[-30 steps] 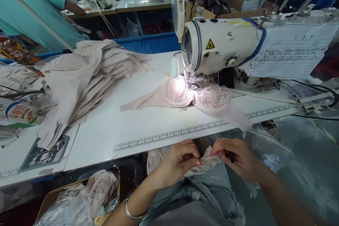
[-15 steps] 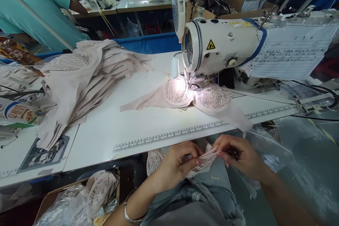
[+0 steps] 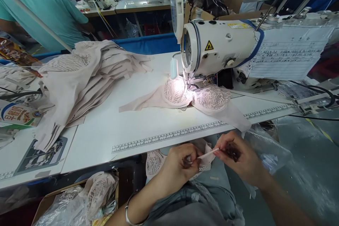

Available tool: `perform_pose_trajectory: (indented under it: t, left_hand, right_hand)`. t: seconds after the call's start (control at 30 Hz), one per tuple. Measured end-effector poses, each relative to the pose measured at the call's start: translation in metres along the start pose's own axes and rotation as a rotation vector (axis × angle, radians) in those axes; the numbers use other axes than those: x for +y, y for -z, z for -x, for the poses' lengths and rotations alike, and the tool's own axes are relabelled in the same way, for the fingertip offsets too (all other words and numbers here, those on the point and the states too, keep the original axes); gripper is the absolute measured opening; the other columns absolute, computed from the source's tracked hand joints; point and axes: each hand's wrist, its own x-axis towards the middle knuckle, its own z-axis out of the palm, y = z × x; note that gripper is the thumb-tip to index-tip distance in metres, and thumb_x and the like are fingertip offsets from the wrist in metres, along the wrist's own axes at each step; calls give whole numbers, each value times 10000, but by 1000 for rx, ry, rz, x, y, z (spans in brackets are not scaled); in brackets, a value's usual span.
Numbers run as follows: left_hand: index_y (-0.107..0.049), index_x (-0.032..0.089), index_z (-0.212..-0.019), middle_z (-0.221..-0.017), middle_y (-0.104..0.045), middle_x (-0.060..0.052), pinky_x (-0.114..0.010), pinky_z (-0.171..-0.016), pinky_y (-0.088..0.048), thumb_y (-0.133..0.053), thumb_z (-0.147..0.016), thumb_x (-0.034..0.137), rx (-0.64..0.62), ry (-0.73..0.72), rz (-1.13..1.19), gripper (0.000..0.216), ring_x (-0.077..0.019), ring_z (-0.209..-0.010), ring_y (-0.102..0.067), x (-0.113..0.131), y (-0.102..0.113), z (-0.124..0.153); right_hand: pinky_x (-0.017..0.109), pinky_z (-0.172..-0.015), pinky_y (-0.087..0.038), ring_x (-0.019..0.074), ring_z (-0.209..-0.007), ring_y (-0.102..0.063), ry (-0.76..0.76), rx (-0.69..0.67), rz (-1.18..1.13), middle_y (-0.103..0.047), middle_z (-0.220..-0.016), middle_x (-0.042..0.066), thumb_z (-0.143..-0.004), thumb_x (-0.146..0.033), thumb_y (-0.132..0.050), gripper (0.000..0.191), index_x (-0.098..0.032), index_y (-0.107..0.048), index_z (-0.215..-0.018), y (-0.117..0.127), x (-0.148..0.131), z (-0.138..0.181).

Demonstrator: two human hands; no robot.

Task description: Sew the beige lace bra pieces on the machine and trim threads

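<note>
Below the table's front edge, over my lap, my left hand (image 3: 181,162) and my right hand (image 3: 235,155) both pinch a thin pale strip (image 3: 208,154) stretched between them, above a lace piece (image 3: 156,160) lying on my lap. My right hand also has something small and dark in its fingers. A beige lace bra (image 3: 185,97) lies under the needle of the white sewing machine (image 3: 219,47), lit by its lamp.
A tall stack of beige garments (image 3: 79,77) lies on the table's left. A ruler strip (image 3: 169,136) runs along the white table's front edge. A paper sheet (image 3: 288,53) hangs on the machine. A box with bagged lace pieces (image 3: 87,197) sits lower left. A person in teal (image 3: 53,14) stands behind.
My hands have drawn slightly apart, pulling the thin strip out straight between them; my right hand rose a little. The person in teal shifted at the back.
</note>
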Motion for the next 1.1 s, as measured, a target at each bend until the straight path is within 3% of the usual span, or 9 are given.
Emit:
perform_pose_trajectory:
  t: [0.17, 0.3, 0.4, 0.5, 0.67, 0.73, 0.9, 1.0, 1.1]
  left_hand:
    - [-631, 201, -991, -824, -685, -19, -206, -570, -380, -729, -811, 259, 9, 75, -85, 213, -128, -678, -554, 7, -11, -6]
    - [-707, 180, -764, -539, -502, 32, -226, -497, -263, -668, -889, 408, 60, 144, -133, 262, -97, -523, -379, 6, -20, -11]
    - [-682, 168, -707, -523, -440, 41, -234, -483, -244, -675, -864, 475, 81, 177, -3, 344, -87, -498, -332, 3, -23, -12]
    - [-690, 150, -711, -544, -472, 22, -239, -485, -259, -687, -825, 546, 69, 210, 127, 412, -91, -508, -347, 3, -22, -14]
    - [-735, 122, -740, -552, -546, -12, -231, -487, -305, -732, -746, 626, 61, 269, 218, 504, -96, -511, -406, 9, -20, -18]
    - [-747, 118, -738, -578, -594, -32, -230, -496, -335, -750, -725, 635, 67, 274, 237, 517, -102, -522, -445, 11, -20, -20]
    - [-766, 123, -733, -582, -619, -46, -240, -500, -362, -760, -730, 637, 84, 238, 227, 514, -108, -527, -455, 10, -19, -20]
    - [-770, 129, -741, -574, -615, -42, -239, -481, -346, -755, -740, 631, 76, 233, 218, 503, -104, -509, -441, 10, -19, -20]
    - [-779, 125, -765, -580, -620, -39, -228, -463, -313, -769, -731, 607, 60, 250, 249, 483, -90, -489, -418, 10, -19, -21]
  right_hand:
    - [237, -477, -364, 92, -523, -439, -8, -78, 33, -595, -759, -9, -954, -412, -601, 211, -248, -505, -862, -6, -2, 3]
    - [235, -472, -345, 90, -507, -401, -18, -87, 62, -541, -686, -37, -949, -412, -609, 191, -250, -539, -875, -8, -6, 4]
    - [239, -458, -345, 101, -504, -428, -6, -14, 96, -518, -630, -31, -948, -472, -606, 251, -243, -612, -845, -4, -10, 0]
    - [253, -441, -371, 114, -481, -486, -41, 42, 32, -568, -618, 1, -993, -569, -472, 425, -228, -652, -814, 2, -10, -3]
    - [252, -425, -292, 100, -441, -344, -87, -43, 25, -413, -535, -52, -952, -700, -433, 521, -229, -560, -770, 6, -4, -2]
    - [260, -488, -357, 126, -540, -441, -82, -107, 37, -516, -656, -5, -967, -703, -379, 545, -228, -614, -836, 6, -4, -1]
    - [297, -636, -467, 191, -726, -584, -134, -210, 17, -628, -858, 63, -1022, -590, -332, 497, -272, -701, -1115, 6, -5, -3]
    - [308, -666, -471, 211, -774, -598, -129, -222, 24, -629, -852, 72, -1014, -599, -350, 486, -277, -707, -1081, 6, -5, -5]
    - [267, -564, -400, 159, -636, -516, -180, -270, -13, -564, -747, 19, -996, -589, -442, 384, -266, -647, -1018, 5, -5, -4]
